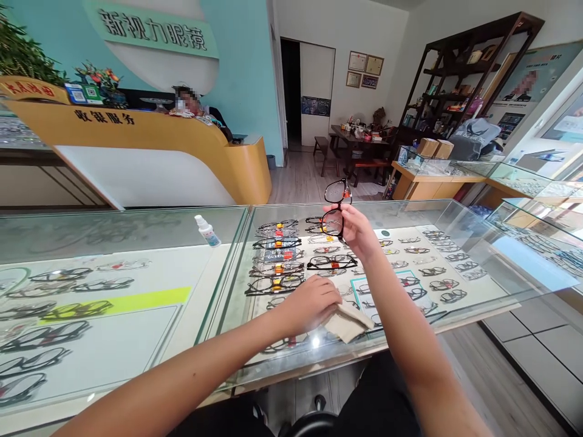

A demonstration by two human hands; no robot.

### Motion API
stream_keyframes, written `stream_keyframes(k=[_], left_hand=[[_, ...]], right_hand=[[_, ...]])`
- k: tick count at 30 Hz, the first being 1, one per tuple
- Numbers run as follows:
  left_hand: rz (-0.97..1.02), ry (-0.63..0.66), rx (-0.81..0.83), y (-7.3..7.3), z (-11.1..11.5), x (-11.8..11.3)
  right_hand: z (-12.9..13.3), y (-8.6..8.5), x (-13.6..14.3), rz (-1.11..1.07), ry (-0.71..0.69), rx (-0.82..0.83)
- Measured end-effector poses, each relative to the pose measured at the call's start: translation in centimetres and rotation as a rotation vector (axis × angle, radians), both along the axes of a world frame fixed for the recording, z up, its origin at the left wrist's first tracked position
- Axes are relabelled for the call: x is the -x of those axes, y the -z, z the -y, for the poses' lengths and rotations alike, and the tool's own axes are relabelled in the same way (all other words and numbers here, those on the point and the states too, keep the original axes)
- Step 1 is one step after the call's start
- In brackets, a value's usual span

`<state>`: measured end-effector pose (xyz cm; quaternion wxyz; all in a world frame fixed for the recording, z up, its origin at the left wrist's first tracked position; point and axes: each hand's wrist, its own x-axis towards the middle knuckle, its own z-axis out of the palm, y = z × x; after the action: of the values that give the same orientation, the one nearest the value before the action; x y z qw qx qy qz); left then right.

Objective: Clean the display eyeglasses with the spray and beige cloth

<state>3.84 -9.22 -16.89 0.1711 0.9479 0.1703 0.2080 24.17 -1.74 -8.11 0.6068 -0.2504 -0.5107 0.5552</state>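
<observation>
Raised above the counter, my right hand (359, 229) pinches a pair of dark-framed eyeglasses (335, 192) by the middle, with the frame turned upright and an orange-red sticker on a lens. My left hand (314, 301) rests low over the glass top, its fingers curled on a beige cleaning cloth (350, 323) that sticks out to the right. Just beyond the left hand lies a dark pair of glasses (331, 262) with a red tag. To its left runs a column of several black-framed glasses (276, 284) with orange tags.
A white spray bottle (207, 231) stands on the left part of the glass display counter (228, 267). More frames lie inside the case. Beyond are a yellow reception desk (248, 164) with a person behind it, a wooden table (359, 135) and a tall shelf (449, 73).
</observation>
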Motion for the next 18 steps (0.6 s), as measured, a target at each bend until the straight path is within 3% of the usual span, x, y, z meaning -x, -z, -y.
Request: stream_keyframes(k=[4,10,18], left_hand=[[0.031,-0.124,0.266,-0.89,0.32,0.62],[0.109,-0.273,0.462,-0.73,0.05,0.94],[0.115,-0.317,0.706,-0.54,-0.05,0.93]], right_hand=[[0.04,0.01,0.03,-0.005,-0.012,-0.001],[0.25,0.00,0.13,-0.030,-0.022,-0.005],[0.55,-0.26,0.16,-0.006,-0.024,0.000]])
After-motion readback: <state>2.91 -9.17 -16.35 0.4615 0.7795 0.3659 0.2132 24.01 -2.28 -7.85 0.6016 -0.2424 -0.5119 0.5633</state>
